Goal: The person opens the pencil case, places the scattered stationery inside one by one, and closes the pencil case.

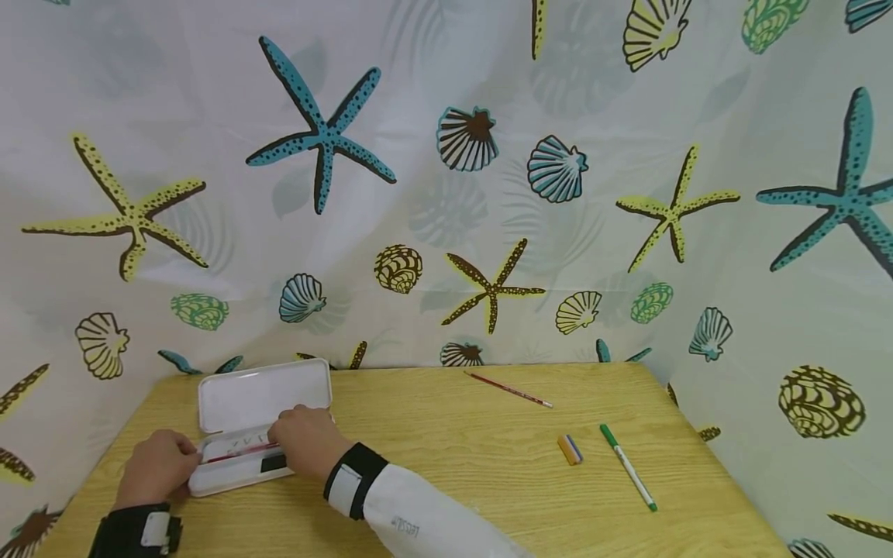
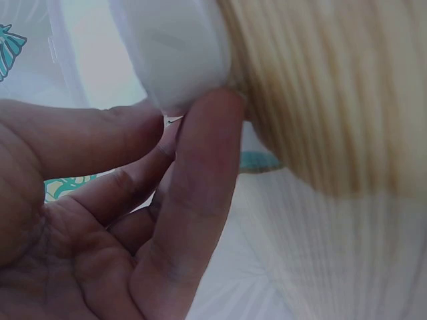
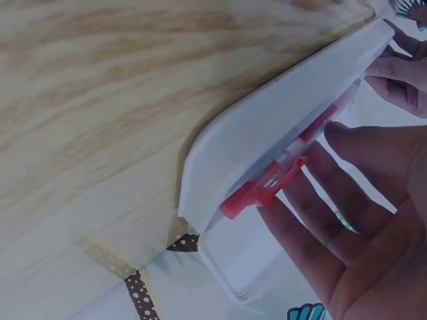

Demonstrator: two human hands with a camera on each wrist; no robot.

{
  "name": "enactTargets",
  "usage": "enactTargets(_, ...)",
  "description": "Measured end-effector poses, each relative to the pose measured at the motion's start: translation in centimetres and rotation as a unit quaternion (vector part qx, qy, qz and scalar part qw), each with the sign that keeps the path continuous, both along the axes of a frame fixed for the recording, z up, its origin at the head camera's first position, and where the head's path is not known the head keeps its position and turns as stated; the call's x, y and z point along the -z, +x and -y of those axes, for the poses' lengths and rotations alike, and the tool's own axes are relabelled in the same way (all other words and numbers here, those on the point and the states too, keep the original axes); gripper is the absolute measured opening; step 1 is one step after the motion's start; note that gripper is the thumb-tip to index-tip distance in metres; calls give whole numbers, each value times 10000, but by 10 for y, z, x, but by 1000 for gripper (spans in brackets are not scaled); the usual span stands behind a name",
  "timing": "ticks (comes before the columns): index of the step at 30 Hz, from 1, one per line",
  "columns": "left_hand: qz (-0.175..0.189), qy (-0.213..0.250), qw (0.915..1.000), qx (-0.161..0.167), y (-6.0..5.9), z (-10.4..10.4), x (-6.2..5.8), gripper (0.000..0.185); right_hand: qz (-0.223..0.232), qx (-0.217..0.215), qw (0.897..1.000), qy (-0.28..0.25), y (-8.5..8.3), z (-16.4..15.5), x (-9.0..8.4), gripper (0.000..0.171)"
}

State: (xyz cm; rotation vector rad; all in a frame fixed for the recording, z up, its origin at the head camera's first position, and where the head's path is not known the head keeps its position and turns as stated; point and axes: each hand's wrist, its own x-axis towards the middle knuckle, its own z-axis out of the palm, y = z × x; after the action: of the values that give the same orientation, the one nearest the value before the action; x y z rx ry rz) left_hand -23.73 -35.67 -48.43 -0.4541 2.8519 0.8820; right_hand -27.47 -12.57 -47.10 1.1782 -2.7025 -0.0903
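A white pencil case (image 1: 251, 434) lies open at the near left of the tabletop (image 1: 446, 465), a red pen (image 3: 267, 190) along its tray. The right hand (image 1: 307, 442) lays nearly straight fingers (image 3: 313, 220) on the pen; only the right wrist view shows this. The left hand (image 1: 156, 465) rests loosely bent fingers (image 2: 200, 187) against the case's end. The sleeve's small lettering is unreadable.

Both forearms reach forward, wrists strapped in black bands. The left hand (image 1: 156, 463) has its fingers bent; the right hand (image 1: 305, 439) extends straightened fingers (image 3: 313, 220).
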Motion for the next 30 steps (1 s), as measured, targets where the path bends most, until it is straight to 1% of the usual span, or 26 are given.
enactTargets(9, -109, -98, 9999, 39, 0, 0, 0, 23, -218, 79, 9990, 385, -1, 0, 6, 16)
enactTargets(16, -83, -111, 9999, 24, 1, 0, 0, 23, -110, 135, 9991, 375, -1, 1, 6, 19)
enactTargets(22, -68, -73, 9999, 18, 0, 0, 1, 23, -103, 91, 9993, 358, -1, -2, 5, 16)
enactTargets(30, 60, -60, 9999, -62, 0, 0, 1, 24, -124, 60, 9995, 277, -2, -4, 6, 14)
